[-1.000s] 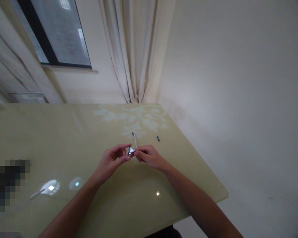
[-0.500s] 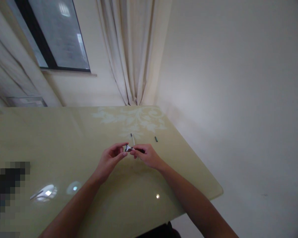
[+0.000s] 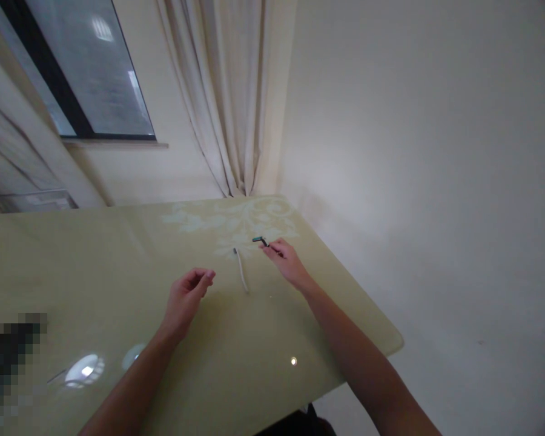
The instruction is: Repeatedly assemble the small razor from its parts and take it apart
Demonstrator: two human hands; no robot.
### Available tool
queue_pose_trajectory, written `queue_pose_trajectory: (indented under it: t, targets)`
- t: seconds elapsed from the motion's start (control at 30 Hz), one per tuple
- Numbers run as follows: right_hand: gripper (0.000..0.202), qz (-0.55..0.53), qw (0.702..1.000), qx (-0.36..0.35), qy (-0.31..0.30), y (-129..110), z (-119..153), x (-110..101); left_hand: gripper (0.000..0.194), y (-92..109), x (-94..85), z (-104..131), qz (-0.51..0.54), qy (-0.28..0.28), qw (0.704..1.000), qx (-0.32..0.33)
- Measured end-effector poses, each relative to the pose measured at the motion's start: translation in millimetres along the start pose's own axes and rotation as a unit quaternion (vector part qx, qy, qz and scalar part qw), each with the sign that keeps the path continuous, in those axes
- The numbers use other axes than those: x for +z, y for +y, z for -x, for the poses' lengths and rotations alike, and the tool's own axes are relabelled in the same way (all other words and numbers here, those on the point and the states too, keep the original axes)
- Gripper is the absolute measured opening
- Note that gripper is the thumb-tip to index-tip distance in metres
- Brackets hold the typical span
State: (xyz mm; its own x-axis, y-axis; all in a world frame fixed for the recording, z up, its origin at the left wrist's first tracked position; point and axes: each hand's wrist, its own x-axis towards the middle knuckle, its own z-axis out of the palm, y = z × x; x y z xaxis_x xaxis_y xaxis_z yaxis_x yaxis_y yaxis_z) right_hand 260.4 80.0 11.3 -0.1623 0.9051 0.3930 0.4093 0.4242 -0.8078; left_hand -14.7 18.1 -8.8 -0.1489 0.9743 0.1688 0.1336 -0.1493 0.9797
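My right hand [image 3: 287, 260] is closed around a small dark razor [image 3: 258, 240]. Its narrow head and bent neck stick out to the left past my fingertips, and most of the handle is hidden in the hand. My left hand [image 3: 189, 295] is apart from it, above the table, with thumb and fingers pinched together; whether something small sits between them I cannot make out. Between the two hands a slim white stick with a dark tip [image 3: 241, 271] lies on the table, slightly curved.
The glossy pale table [image 3: 200, 375] has a white floral pattern near its far edge and reflects several lights. A blurred-out dark patch [image 3: 9, 357] covers the left side. Beyond the table are a curtain [image 3: 236, 109], a window [image 3: 91, 66] and a bare wall [image 3: 413, 151].
My hands have parted. The right moved right and away from me with the razor; the left drew back to the left. The small dark piece on the table's right no longer shows.
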Motion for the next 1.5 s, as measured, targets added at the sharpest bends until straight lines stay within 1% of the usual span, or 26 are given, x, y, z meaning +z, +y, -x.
queue_pose_trajectory:
  t: [0.1,0.17,0.23,0.33,0.43,0.5,0.57,0.63,0.7,0.83,0.9,0.97,1.03,1.1,1.23,1.3,1.37,1.4,1.47,1.5]
  targets:
    - [0.034,0.064,0.995,0.072,0.038,26.0,-11.2,-35.4,0.051,-2.2,-0.8,-2.1,-0.053,-0.018,0.998,0.013]
    - [0.033,0.114,0.983,0.135,0.046,41.5,-13.7,-55.0,0.052,-3.4,0.6,-2.4,-0.082,-0.038,0.996,0.022]
    - [0.03,0.175,0.966,0.184,0.047,53.0,-13.0,-68.1,0.049,-5.1,3.1,-1.0,-0.114,-0.051,0.992,0.032]
    - [0.023,0.224,0.948,0.219,0.049,62.3,-9.8,-75.3,0.04,-8.4,7.6,3.9,-0.193,-0.066,0.977,0.062]
    - [0.019,0.254,0.936,0.237,0.053,65.7,-7.5,-72.5,0.035,-11.1,13.3,9.8,-0.261,-0.102,0.954,0.105]
    - [0.017,0.271,0.929,0.247,0.055,66.8,-6.7,-68.5,0.037,-11.8,17.4,13.1,-0.282,-0.138,0.942,0.12]
    - [0.016,0.281,0.923,0.257,0.054,67.8,-6.3,-64.1,0.041,-11.6,21.4,15.4,-0.301,-0.156,0.933,0.123]
    - [0.016,0.29,0.919,0.261,0.057,68.9,-6.0,-60.0,0.043,-10.4,25.2,16.1,-0.328,-0.153,0.926,0.108]
    - [0.016,0.303,0.915,0.257,0.066,70.1,-5.8,-57.0,0.045,-8.0,29.4,14.6,-0.353,-0.143,0.921,0.079]
    - [0.014,0.316,0.914,0.242,0.08,70.9,-5.2,-54.8,0.05,-0.3,41.8,4.1,-0.399,-0.119,0.909,0.023]
    - [0.015,0.318,0.914,0.239,0.084,69.9,-4.9,-54.7,0.054,4.4,50.8,-3.3,-0.44,-0.106,0.892,-0.012]
    - [0.016,0.319,0.913,0.238,0.086,68.1,-4.8,-54.5,0.058,8.6,60.4,-9.8,-0.489,-0.106,0.865,-0.043]
    - [0.015,0.321,0.913,0.237,0.087,66.3,-4.5,-53.9,0.06,11.4,68.9,-14.6,-0.527,-0.112,0.84,-0.054]
    - [0.013,0.321,0.913,0.237,0.087,64.9,-4.1,-53.8,0.058,12.5,74.3,-18.0,-0.547,-0.114,0.828,-0.052]
    - [0.017,0.326,0.913,0.226,0.096,60.6,-4.8,-54.1,0.042,12.9,75.5,-24.5,-0.554,-0.11,0.824,-0.053]
    - [0.02,0.313,0.922,0.194,0.12,54.7,-7.0,-50.6,0.037,15.5,75.5,-27.7,-0.55,-0.109,0.827,-0.05]
    - [0.021,0.257,0.946,0.15,0.132,45.8,-9.7,-41.2,0.039,20.8,79.6,-29.6,-0.54,-0.107,0.834,-0.035]
    - [0.025,0.208,0.962,0.13,0.122,40.8,-10.8,-34.2,0.041,24.3,83.9,-29.6,-0.533,-0.106,0.839,-0.022]
    - [0.04,0.088,0.989,0.098,0.062,31.2,-11.4,-17.3,0.045,31.9,97.1,-27.7,-0.514,-0.109,0.851,0.01]
    - [0.045,0.027,0.996,0.082,0.025,27.4,-10.9,-8.7,0.045,35.4,105.5,-26.1,-0.502,-0.113,0.857,0.029]
